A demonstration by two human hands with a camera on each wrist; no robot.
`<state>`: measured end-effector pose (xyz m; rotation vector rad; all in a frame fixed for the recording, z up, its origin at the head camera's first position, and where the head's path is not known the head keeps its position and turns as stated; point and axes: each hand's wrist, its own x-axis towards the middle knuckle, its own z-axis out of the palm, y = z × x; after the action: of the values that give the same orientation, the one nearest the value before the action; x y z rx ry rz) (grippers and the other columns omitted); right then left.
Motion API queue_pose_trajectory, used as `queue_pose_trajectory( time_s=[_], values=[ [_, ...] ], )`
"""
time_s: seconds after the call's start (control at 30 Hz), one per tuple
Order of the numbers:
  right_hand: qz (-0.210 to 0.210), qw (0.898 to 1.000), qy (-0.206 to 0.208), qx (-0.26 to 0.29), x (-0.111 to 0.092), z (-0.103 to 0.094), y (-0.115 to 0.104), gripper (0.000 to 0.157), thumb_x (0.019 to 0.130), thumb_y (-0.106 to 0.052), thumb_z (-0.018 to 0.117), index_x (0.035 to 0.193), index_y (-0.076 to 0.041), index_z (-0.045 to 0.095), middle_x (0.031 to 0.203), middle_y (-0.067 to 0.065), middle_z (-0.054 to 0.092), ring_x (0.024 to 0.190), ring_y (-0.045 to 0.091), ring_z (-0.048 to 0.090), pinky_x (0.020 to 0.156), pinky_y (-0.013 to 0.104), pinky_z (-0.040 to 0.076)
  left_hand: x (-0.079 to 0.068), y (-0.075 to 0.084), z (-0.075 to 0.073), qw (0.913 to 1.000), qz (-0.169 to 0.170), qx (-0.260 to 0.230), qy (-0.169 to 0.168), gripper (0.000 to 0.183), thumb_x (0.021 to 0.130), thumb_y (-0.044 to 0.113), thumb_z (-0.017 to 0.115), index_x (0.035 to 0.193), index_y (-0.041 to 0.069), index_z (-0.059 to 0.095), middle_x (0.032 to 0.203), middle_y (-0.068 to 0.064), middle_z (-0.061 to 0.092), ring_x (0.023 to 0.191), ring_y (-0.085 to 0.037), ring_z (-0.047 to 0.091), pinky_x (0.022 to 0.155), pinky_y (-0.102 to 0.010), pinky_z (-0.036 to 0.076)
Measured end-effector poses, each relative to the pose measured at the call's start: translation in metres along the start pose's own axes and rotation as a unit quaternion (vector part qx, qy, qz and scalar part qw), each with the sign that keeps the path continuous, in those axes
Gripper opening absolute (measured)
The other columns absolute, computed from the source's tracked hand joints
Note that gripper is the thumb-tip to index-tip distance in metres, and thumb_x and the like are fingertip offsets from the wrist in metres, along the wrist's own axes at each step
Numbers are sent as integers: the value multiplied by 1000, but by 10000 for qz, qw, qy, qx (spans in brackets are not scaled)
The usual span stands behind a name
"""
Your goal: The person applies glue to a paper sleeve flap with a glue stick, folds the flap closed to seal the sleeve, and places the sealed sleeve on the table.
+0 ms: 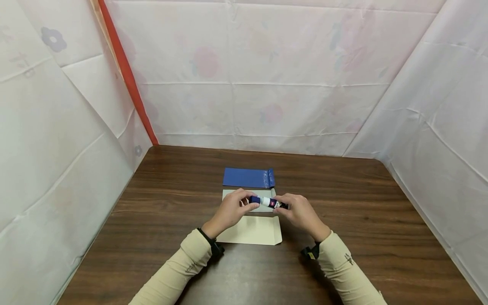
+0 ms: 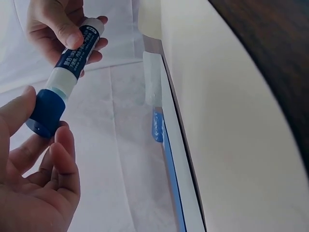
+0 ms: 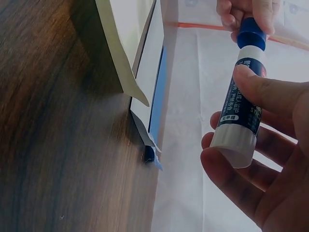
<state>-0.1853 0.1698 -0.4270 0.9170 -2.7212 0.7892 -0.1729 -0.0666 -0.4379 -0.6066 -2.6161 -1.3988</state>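
My left hand [image 1: 231,210] pinches the dark blue cap [image 2: 47,112] of a glue stick between thumb and fingers. The glue stick [image 3: 238,104], with a dark blue label and white ends, is gripped by my right hand [image 1: 302,211]. Cap and stick are in line above the table; a pale translucent section shows between the cap and the white collar. Beneath the hands lie three paper envelopes in a column: a blue envelope [image 1: 244,177] farthest, a light grey envelope [image 1: 228,193] partly hidden by the hands, and a cream envelope [image 1: 253,231] nearest. White smears mark the blue envelope's flap end.
The envelopes lie on a dark wood-grain table [image 1: 381,220]. White patterned sheets [image 1: 244,76] hang behind it and along both sides, with a red strip [image 1: 129,80] at the back left corner. Both wrists wear black straps with small cameras.
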Motion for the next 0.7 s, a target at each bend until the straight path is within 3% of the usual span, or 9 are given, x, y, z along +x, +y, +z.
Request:
queue_pose_trajectory(
  time_s=[0.43,0.7],
  values=[
    [85,9999,9,-62,-3,-2,-1,33,81,-18,78,111,-5,73,93,5,74,68,5,53,59,21,42,-3,2,-1,10000,-36,-12,40,27,86,17,74,111,7,71,92,-5,65,75,-10,57,67,-20,49],
    [216,9998,-7,55,-4,-3,0,31,81,-18,79,109,-5,74,91,4,73,64,5,47,57,20,38,-2,2,0,9999,-82,-74,29,26,84,15,77,109,7,72,94,-5,66,79,-11,61,71,-21,52]
  ],
)
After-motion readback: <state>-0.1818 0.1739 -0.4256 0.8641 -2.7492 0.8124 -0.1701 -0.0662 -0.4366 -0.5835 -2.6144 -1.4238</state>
